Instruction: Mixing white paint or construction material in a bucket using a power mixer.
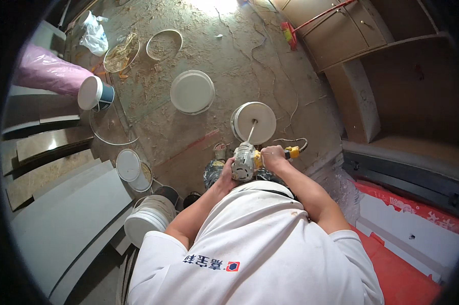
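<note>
A power mixer with a pale grey motor housing [243, 163] and a yellow grip is held in front of my waist. My right hand [274, 156] is closed round the grip. Against the left side of the housing rests my left hand [227, 177], holding it, with its fingers partly hidden. The mixer's thin shaft [252, 131] runs forward and down into a white bucket [234, 126] filled with a smooth whitish mix [263, 121]. The shaft's lower end is hidden in the mix. A dark power cord [304, 142] loops out at the right.
A second round white bucket [192, 92] stands further ahead. To the left are a blue-and-white pail [106, 95], stacked white buckets [138, 229] and leaning panels [72, 218]. Wooden cabinets [336, 30] and a red-and-white box [412, 213] line the right. Debris and thin cables lie on the floor [214, 56].
</note>
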